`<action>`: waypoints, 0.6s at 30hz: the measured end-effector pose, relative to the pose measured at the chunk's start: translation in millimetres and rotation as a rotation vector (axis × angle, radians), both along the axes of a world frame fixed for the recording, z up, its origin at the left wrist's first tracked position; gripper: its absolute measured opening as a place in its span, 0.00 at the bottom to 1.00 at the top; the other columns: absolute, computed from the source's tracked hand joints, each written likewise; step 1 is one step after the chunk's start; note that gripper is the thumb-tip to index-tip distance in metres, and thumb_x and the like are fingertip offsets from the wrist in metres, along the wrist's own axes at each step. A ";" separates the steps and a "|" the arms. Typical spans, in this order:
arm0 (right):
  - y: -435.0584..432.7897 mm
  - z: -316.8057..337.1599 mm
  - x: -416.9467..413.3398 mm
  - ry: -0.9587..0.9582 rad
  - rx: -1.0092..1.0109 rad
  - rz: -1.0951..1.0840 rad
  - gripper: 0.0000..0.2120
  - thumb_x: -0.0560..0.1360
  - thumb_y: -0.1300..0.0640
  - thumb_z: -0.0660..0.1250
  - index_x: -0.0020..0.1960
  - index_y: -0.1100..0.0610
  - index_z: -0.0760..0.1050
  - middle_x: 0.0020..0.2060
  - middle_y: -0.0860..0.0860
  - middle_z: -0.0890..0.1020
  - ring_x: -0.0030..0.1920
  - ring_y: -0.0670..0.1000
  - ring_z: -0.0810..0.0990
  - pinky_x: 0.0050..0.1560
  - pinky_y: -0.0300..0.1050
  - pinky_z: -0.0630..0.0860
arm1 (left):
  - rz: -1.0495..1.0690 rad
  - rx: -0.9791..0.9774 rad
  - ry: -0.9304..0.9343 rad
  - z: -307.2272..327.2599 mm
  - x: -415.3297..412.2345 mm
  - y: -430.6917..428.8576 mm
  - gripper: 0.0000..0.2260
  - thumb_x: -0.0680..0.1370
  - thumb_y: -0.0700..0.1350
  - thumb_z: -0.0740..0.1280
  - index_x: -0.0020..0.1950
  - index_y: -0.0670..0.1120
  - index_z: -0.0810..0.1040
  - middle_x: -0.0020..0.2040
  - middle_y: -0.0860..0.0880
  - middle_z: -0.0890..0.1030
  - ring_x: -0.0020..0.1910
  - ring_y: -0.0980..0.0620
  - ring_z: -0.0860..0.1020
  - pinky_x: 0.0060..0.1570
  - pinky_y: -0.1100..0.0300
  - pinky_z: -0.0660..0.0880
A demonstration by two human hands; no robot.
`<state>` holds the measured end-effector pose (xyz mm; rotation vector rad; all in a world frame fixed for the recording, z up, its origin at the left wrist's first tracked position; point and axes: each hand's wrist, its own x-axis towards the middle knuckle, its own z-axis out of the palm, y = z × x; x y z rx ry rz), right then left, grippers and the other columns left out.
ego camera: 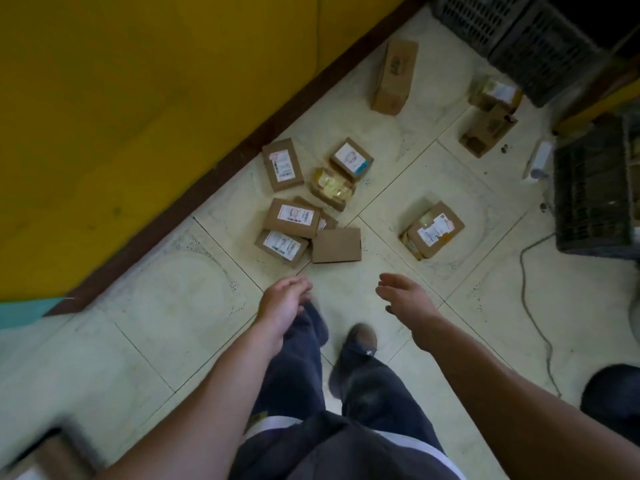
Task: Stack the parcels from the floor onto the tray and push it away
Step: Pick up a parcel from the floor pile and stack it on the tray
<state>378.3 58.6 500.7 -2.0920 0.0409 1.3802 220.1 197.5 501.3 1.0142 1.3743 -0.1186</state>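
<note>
yellow wall (138, 116) on the left, dark brown skirting (214, 188) along its foot, pale tiled floor (173, 323) below, teal patch (24, 313) at the left edge. dark slatted crates (512, 39) stacked top right, another dark crate (592, 199) at the right edge with a small white object (538, 161) just beside it. grey cable (533, 306) snaking over the tiles near that crate, blurred dark rounded shape (613, 400) bottom right.

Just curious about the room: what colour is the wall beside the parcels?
The wall is mustard yellow, with a dark brown skirting along the floor; the head view shows it.
</note>
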 end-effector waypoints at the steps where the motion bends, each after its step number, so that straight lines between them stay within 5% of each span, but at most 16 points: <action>1: 9.2 -9.8 7.1 -0.006 -0.023 -0.005 0.19 0.79 0.59 0.65 0.70 0.54 0.72 0.64 0.50 0.77 0.62 0.51 0.75 0.68 0.52 0.72 | 0.000 -0.014 0.000 -11.0 7.6 8.4 0.10 0.81 0.45 0.63 0.60 0.48 0.78 0.55 0.49 0.83 0.55 0.53 0.80 0.57 0.56 0.76; 6: 52.4 -62.7 31.9 -0.012 -0.108 -0.052 0.18 0.78 0.59 0.65 0.68 0.54 0.74 0.62 0.51 0.78 0.61 0.52 0.77 0.67 0.53 0.73 | -0.009 -0.072 -0.001 -65.4 43.8 50.8 0.06 0.82 0.43 0.62 0.54 0.51 0.77 0.55 0.49 0.81 0.53 0.54 0.79 0.53 0.61 0.75; 10: 84.6 -122.8 55.6 0.002 -0.150 -0.046 0.18 0.78 0.58 0.66 0.67 0.53 0.75 0.61 0.50 0.79 0.60 0.51 0.77 0.67 0.51 0.73 | -0.014 -0.091 0.031 -124.5 71.8 83.3 0.10 0.82 0.44 0.61 0.62 0.48 0.77 0.55 0.51 0.81 0.53 0.55 0.79 0.58 0.57 0.76; 15: 99.0 -212.2 94.0 0.046 -0.193 -0.003 0.17 0.78 0.59 0.66 0.66 0.54 0.75 0.51 0.51 0.79 0.51 0.50 0.77 0.59 0.46 0.75 | 0.011 -0.104 0.099 -209.3 104.4 99.3 0.12 0.83 0.43 0.60 0.64 0.46 0.76 0.56 0.50 0.81 0.50 0.56 0.79 0.43 0.66 0.73; 18: 101.0 -282.2 113.9 0.073 -0.229 0.004 0.19 0.78 0.59 0.66 0.68 0.53 0.74 0.57 0.51 0.78 0.57 0.51 0.77 0.62 0.47 0.75 | -0.002 -0.098 0.159 -276.4 125.6 94.7 0.12 0.82 0.45 0.61 0.65 0.48 0.76 0.60 0.48 0.79 0.56 0.52 0.78 0.52 0.61 0.74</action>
